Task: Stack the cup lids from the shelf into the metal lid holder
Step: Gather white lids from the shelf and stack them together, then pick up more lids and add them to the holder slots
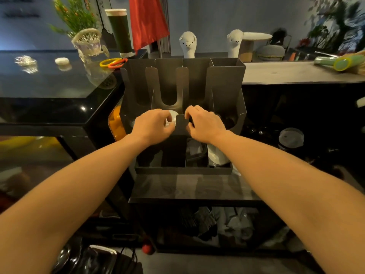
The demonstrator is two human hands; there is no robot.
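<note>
The dark metal lid holder (225,80) stands on a small shelf top in front of me, with tall U-shaped slots side by side. My left hand (153,126) is at the mouth of the middle slot, fingers closed on a white cup lid (171,118) that shows between fingertips and thumb. My right hand (205,124) is at the neighbouring slot on the right, fingertips pinched on a small dark piece (190,120) beside the front divider; it looks like a black lid, mostly hidden. Both hands almost touch across the divider.
A glossy black counter (59,86) lies to the left with a basket of flowers (88,42) and coloured rings (113,62). A clear domed lid (291,137) sits on the dark shelf at right. White cups (217,155) fill the holder's lower tray.
</note>
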